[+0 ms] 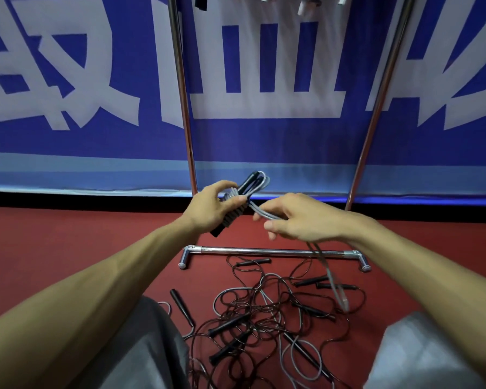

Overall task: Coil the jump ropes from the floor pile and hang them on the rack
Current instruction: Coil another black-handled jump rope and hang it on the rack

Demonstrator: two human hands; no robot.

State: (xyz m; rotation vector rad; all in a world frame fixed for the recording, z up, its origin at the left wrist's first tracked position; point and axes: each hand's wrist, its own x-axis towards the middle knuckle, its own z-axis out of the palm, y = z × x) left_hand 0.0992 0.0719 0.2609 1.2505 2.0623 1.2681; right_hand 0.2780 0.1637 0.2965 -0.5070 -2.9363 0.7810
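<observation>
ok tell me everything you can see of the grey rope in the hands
The grey rope is thin, plastic-looking cord with black handles. Most is wound into a tight bundle around the handles, tilted, gripped by the left hand. Doubled strands run to the right hand, which holds them; a loop hangs down from it above the floor pile.

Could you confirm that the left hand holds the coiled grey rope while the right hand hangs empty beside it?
Not quite: the right hand is not empty; the head view shows it holding the loose grey cord that runs from the bundle. The left hand does hold the coiled grey rope.
</observation>
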